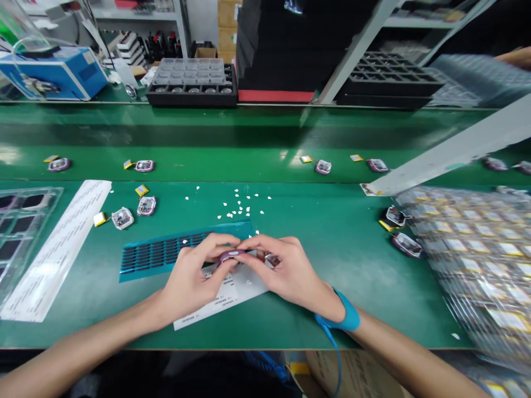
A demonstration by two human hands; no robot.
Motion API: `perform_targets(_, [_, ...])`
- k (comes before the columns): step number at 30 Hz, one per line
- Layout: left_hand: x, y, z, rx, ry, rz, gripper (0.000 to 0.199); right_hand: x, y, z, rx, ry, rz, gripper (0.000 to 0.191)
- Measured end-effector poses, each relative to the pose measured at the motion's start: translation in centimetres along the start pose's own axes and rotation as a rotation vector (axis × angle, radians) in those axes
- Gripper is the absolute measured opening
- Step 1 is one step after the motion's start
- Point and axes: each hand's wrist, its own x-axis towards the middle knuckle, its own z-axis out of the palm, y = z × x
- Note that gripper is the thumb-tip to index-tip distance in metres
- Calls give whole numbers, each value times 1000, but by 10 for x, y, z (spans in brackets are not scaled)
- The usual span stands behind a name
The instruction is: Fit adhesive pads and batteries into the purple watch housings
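A small purple smartwatch case (231, 254) is pinched between both hands, its side facing me. My left hand (194, 271) closes its thumb and fingers on the left end. At the other end, my right hand (286, 265) grips it with thumb and forefinger; a blue strap (350, 312) circles that wrist. Part of another small piece (271, 260) shows by the right fingers, too covered to name. Beneath the hands lies a white printed sheet (226, 298). Behind the left hand is a teal sheet of black strips (161, 254). Small white bits (240, 210) are scattered beyond the fingers.
Opened watch cases with yellow batteries (146, 205) lie left and along the green belt (232, 166). Stacked clear trays of parts (481, 249) fill the right, near a slanted white post (448, 143). A clear tray (25, 221) and a long white strip (62, 243) lie left.
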Motion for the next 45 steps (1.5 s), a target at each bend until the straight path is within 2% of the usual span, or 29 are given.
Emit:
perform_targets(2, [1,6,-5,4,-13,-11,12,-1,0,-3,2,-5,-57,18])
perform_targets(4, [-5,12,-10,34,-13,-13,5,-2,1,-6,29,7,-137,31])
perform_targets(7, [-27,14,-16,169,-23,97,13,-2,3,-13,22,69,-246,57])
perform_targets(9, [-45,8,-18,261,-73,167,20,-2,4,-15,24,47,-254,67])
perform_targets(11, [-58,-1,-19,320,-144,171,24,1,5,-14,82,-44,-159,60])
perform_targets(14, [-63,-14,-23,330,-230,141,23,5,8,-5,231,-99,74,29])
perform_targets(16, [-59,-20,-27,315,-266,144,22,7,12,1,295,-107,166,36])
perform_targets(18, [-54,-23,-31,309,-291,160,22,7,17,6,309,-129,211,51])
perform_targets(20, [-51,-24,-33,301,-305,172,21,7,21,9,295,-138,249,57])
perform_targets(29, [-52,-24,-32,233,-299,98,21,7,19,9,341,-158,326,57])
perform_targets(38, [-51,-22,-31,197,-258,64,18,13,21,3,554,-235,402,52])
perform_targets(45, [-51,-21,-33,190,-279,65,17,12,22,3,477,-152,374,54])
